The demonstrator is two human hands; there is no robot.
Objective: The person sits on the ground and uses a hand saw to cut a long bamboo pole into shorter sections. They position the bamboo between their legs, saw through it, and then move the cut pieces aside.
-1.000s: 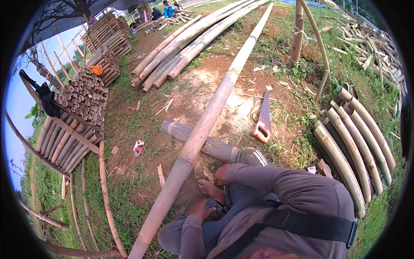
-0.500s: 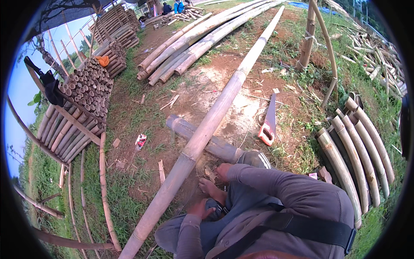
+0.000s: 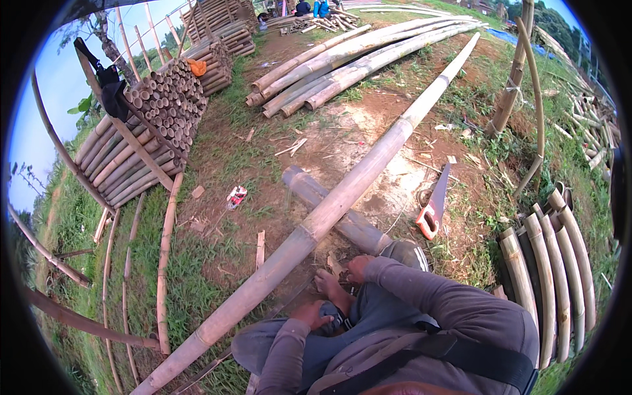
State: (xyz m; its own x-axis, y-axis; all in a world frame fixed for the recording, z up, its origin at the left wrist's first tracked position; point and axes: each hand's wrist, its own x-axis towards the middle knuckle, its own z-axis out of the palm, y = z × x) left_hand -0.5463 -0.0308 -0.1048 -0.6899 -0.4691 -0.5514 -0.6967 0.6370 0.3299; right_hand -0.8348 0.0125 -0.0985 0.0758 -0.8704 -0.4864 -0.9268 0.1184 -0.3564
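Note:
My left hand (image 3: 311, 316) rests at my bent leg beside a dark patterned thing, its fingers partly stretched out with nothing seen in them. My right hand (image 3: 359, 268) is low in front of me with fingers curled; whether they hold something is hidden. Between the hands is what looks like a bare foot (image 3: 332, 289), with a wood chip (image 3: 336, 264) by it. A long bamboo pole (image 3: 309, 240) slants past my left side, lying across a shorter thick bamboo piece (image 3: 355, 227). Off to the right, a handsaw (image 3: 434, 207) with an orange-red handle lies on the soil.
Cut bamboo lengths (image 3: 550, 276) lie side by side at the right. Long poles (image 3: 368, 62) lie ahead, and stacked bamboo (image 3: 164, 102) stands at the left behind a bamboo rail (image 3: 168, 263). A small red-and-white packet (image 3: 236, 196) is on the ground. People (image 3: 320, 9) sit far off.
The view has shifted, so the ground, poles and saw appear farther right and mostly lower. Both hands stay in nearly the same place, with no visible change of hold.

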